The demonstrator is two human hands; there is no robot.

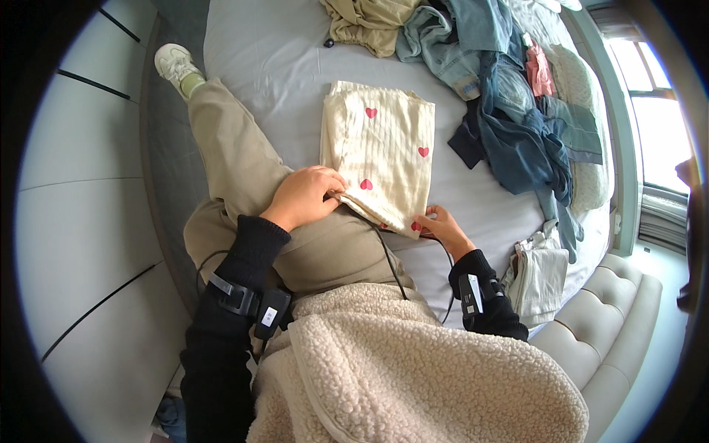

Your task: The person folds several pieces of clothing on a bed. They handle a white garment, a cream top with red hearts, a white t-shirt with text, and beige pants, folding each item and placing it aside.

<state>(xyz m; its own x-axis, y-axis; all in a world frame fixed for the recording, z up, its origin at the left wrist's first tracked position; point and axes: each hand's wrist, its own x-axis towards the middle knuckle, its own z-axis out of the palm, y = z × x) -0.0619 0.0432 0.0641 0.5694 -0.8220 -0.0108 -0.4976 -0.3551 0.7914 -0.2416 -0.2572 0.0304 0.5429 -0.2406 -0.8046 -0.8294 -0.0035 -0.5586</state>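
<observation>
A cream garment (380, 140) with red hearts lies on the bed in front of me, folded into a rough rectangle. Its exact kind cannot be told from the folds. My left hand (306, 196) grips its near left corner, fingers curled over the edge, palm down. At the near right corner, my right hand (447, 230) pinches the cloth between thumb and fingers. The near edge between both hands rests by my thigh and looks slightly raised. Black cables run from the boxes strapped on my wrists, passing under or beside this edge.
Crumpled jeans (509, 140) form a pile at the far right, beside khaki clothing (369, 22). Folded white clothing (539, 273) sits near the padded headboard (591, 317). Pale cabinets (81, 148) stand along the left. My legs cross the bed's left side (244, 44).
</observation>
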